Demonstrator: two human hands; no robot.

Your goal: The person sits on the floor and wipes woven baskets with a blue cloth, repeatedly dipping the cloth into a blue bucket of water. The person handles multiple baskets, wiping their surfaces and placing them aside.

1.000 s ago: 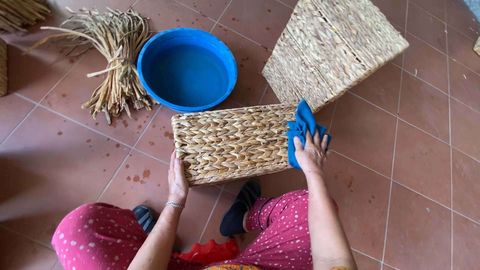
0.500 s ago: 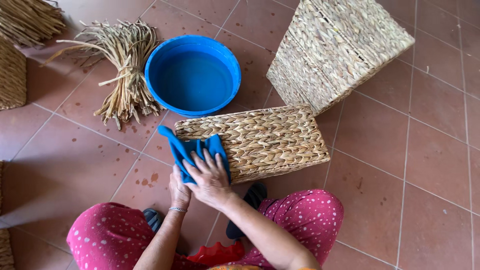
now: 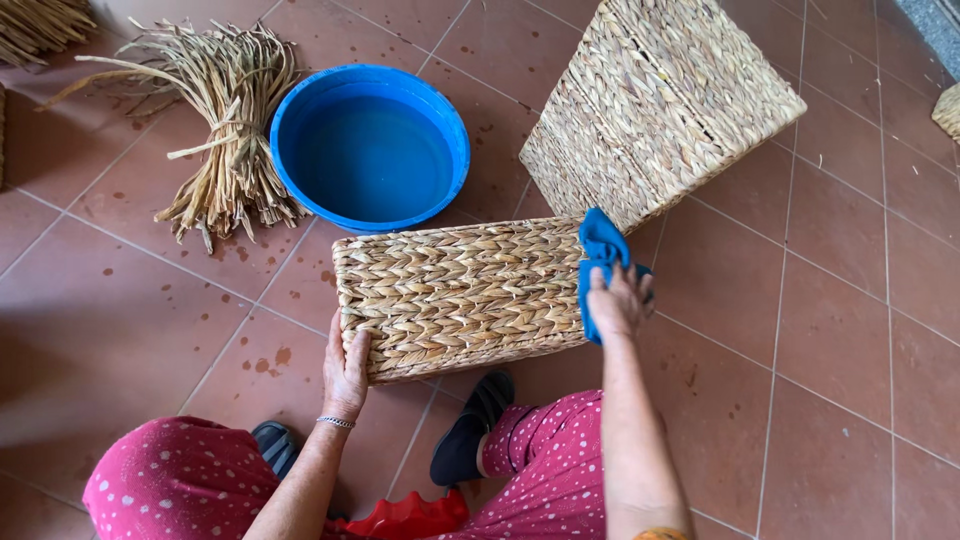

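I see my right hand [image 3: 618, 300] pressed against the right end of a rectangular woven straw basket [image 3: 465, 295] lying on its side on the reddish tile floor [image 3: 820, 330]. The fingers are curled loosely over a bright blue cloth [image 3: 598, 262], pinning it against the basket's end; the cloth bunches above the fingertips and hangs down under the palm, so the hold is a flat press more than a tight fist.

My left hand [image 3: 345, 368] sits at the lower left corner of the same basket, thumb up along the front edge, fingers tucked beneath it, closed around the corner and touching nothing else. A thin bracelet [image 3: 335, 422] rings that wrist.

Just beyond the right hand stands a larger woven straw basket [image 3: 660, 100], tilted, touching or nearly touching the smaller one behind the cloth. Beyond the left hand, past the basket, is a round blue plastic basin [image 3: 370, 145] holding water, and to its left a tied bundle of dried straw stalks [image 3: 225, 110]. Below both hands I see my red dotted trousers [image 3: 545, 480] and a dark sandal [image 3: 470, 425].
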